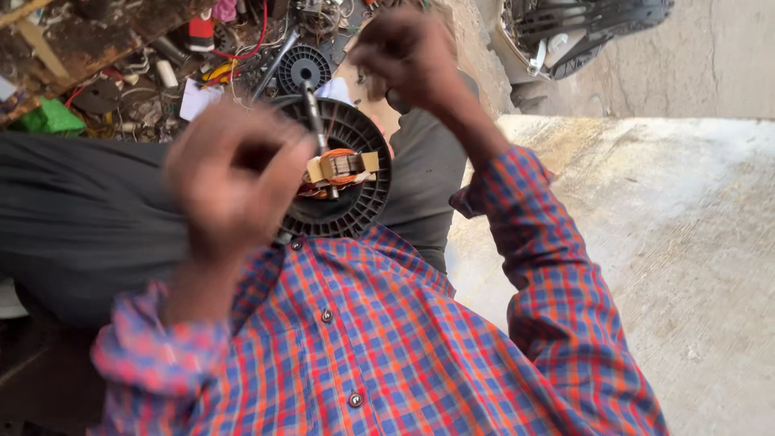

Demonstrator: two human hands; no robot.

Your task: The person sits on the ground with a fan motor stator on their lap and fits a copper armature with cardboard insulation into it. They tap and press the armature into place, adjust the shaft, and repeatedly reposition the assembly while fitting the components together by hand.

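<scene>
A round black ribbed motor housing [355, 206] rests on my lap, against my checked shirt. At its centre sits a copper coil with a tan taped core [339, 168], and a dark metal shaft [312, 109] sticks up from it. My left hand [230, 178] is blurred and curled into a fist over the housing's left rim, apparently gripping it. My right hand [408, 56] is raised above and beyond the housing with its fingers bent together. Nothing clear shows in the right hand.
Beyond my knees lies a heap of wires and parts, among them a smaller black ribbed disc [303, 69], a green piece [52, 117] and a red and white part [200, 32]. A pale concrete floor [670, 242] spreads to the right, with a dark fan guard [581, 28] at top right.
</scene>
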